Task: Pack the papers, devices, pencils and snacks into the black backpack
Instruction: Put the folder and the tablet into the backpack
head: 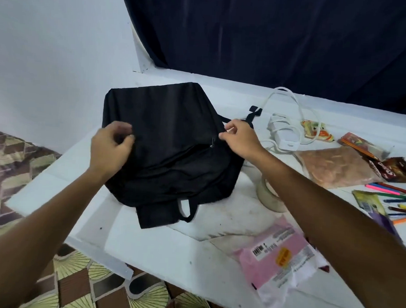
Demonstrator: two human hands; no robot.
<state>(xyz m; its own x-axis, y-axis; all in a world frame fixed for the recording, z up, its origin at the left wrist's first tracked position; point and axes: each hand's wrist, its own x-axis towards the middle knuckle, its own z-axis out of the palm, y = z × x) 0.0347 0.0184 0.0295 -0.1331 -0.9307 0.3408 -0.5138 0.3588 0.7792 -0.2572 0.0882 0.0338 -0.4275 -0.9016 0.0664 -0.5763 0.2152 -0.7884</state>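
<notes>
The black backpack [172,142] lies flat on the white table [168,251], its front zipper shut with a small metal pull [211,144] showing. My left hand [110,146] grips the fabric at the bag's left side. My right hand [239,138] pinches the bag's right edge near the zipper pull. To the right lie a white charger with cable [284,132], a clear bag of brown snack [333,166], a dark snack packet [394,172], a pencil box [362,144], loose coloured pencils [393,191] and a pink packet [279,256].
A small orange wrapper [316,132] lies behind the charger. A cream round jar [269,195] stands partly under my right forearm. A dark curtain [273,39] hangs behind the table. Patterned floor [77,284] shows past the table's left and front edges.
</notes>
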